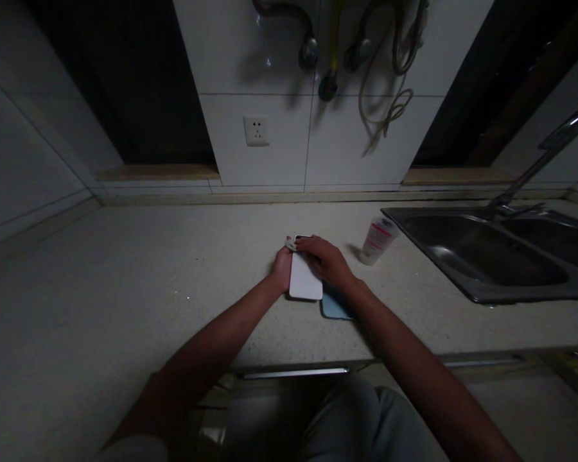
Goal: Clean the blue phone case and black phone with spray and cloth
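A white smartphone is at the middle of the counter, its back facing up and its camera corner at the far end. My left hand grips it along the left edge. Across its upper part lies my right hand, fingers bent and pressed together. At those fingertips, by the phone's top left corner, is a small whitish piece, perhaps a wipe or cloth; its kind is unclear. A light blue flat case-like thing rests on the counter beside the phone, partly hidden beneath my right wrist.
A clear plastic cup with pink bands stands right of my hands. Farther right are a steel double sink and its tap. The tiled wall behind carries a socket and pipes with a looped cord.
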{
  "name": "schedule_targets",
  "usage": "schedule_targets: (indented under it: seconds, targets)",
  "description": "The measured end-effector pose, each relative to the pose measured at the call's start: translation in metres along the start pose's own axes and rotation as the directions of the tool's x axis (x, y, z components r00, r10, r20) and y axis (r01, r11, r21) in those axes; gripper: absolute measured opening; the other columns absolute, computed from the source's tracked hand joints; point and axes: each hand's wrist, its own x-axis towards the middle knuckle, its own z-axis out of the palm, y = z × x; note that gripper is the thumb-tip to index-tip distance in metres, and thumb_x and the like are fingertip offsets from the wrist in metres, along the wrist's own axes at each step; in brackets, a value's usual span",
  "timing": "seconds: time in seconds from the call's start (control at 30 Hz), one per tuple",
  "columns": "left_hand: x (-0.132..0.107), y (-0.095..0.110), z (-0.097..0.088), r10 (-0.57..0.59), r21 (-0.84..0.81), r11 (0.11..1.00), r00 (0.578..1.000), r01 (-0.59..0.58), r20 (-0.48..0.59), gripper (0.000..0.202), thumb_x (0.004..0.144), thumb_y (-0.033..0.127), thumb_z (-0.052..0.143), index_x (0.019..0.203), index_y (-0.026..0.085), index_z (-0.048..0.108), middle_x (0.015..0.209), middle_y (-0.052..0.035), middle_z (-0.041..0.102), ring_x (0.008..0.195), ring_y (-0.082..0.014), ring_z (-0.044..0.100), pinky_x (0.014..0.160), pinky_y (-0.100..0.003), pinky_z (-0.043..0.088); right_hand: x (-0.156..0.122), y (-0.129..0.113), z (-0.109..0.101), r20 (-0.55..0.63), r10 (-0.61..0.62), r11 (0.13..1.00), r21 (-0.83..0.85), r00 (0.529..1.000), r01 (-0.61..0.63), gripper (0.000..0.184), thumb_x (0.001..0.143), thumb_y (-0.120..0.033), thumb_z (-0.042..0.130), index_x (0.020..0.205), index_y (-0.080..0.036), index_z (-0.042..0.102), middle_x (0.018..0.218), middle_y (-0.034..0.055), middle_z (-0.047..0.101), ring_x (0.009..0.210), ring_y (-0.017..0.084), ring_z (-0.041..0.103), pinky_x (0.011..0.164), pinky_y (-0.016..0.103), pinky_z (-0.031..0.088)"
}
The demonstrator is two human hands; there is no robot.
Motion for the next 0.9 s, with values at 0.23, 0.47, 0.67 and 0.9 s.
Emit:
schedule_targets:
  seconds: [0.23, 0.47, 0.67, 0.9]
  targets:
    - [-0.004, 0.0, -0.001, -0.034, 0.013, 0.999, 0.998, 0.033, 0.052, 0.058, 0.096, 0.059, 0.037, 0.105, 0.011, 0.069, 0.079, -0.0138, 0.073, 0.072, -0.0272, 0.071, 0.069, -0.038, 0.055, -0.001, 0.008, -0.009, -0.16, 0.108, 0.983, -0.133, 0.981, -0.129, 0.027, 0.095, -0.016, 0.051, 0.111, -0.022, 0.072, 0.117, 0.0112, 0.073, 0.112, 0.025, 0.064, 0.099, 0.047, 0.051]
    - [-0.008, -0.001, 0.002, -0.009, -0.008, 1.0, 1.0, 0.009, 0.014, 0.061, 0.096, 0.059, 0.033, 0.103, 0.011, 0.07, 0.08, -0.0147, 0.073, 0.072, -0.0287, 0.071, 0.07, -0.04, 0.056, 0.0, 0.002, -0.018, -0.14, 0.238, 0.936, -0.229, 0.961, -0.266, 0.022, 0.092, -0.019, 0.054, 0.099, -0.02, 0.074, 0.089, 0.0113, 0.065, 0.089, 0.027, 0.057, 0.079, 0.041, 0.049]
    - [-0.005, 0.001, -0.001, 0.031, -0.059, 0.998, 0.999, -0.033, -0.031, 0.059, 0.096, 0.056, 0.035, 0.107, 0.01, 0.07, 0.086, -0.0157, 0.075, 0.078, -0.031, 0.072, 0.074, -0.044, 0.056, 0.002, -0.006, -0.017, -0.034, 0.199, 0.955, -0.215, 0.979, -0.202, 0.018, 0.089, -0.019, 0.056, 0.093, -0.021, 0.073, 0.085, 0.0089, 0.063, 0.084, 0.024, 0.056, 0.075, 0.036, 0.046]
    - [0.003, 0.006, -0.008, 0.228, -0.173, 0.958, 0.973, -0.231, -0.034, 0.074, 0.097, 0.058, 0.024, 0.133, 0.003, 0.058, 0.11, -0.0215, 0.072, 0.103, -0.0343, 0.069, 0.093, -0.048, 0.052, 0.004, -0.018, -0.016, 0.251, 0.042, 0.999, -0.022, 0.967, -0.038, 0.014, 0.085, -0.017, 0.061, 0.091, -0.019, 0.073, 0.089, 0.0071, 0.069, 0.086, 0.021, 0.06, 0.077, 0.034, 0.046]
